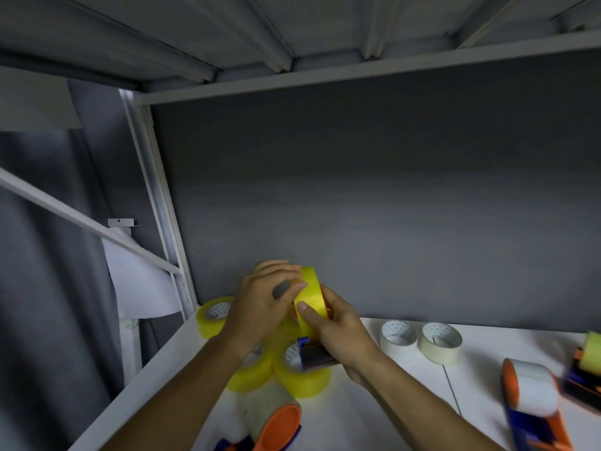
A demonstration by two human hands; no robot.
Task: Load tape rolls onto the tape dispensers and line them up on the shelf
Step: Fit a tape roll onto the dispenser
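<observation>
A yellow tape roll (311, 297) stands upright in a blue tape dispenser (313, 354), held above the white shelf (364, 415). My left hand (263, 307) grips the roll from its left side, fingers curled over the rim. My right hand (338, 333) holds the dispenser's body, its thumb pressing on the roll's face. Three loose yellow rolls (213, 317) (252, 372) (300, 375) lie under my hands. Two white rolls (398, 340) (440, 341) lie to the right.
An orange-and-blue dispenser (274, 418) with a clear roll lies at the front edge. Another with a white roll (533, 402) lies at the right, and a further loaded one (585, 369) sits at the far right edge. A grey back wall and a white shelf post (162, 206) bound the space.
</observation>
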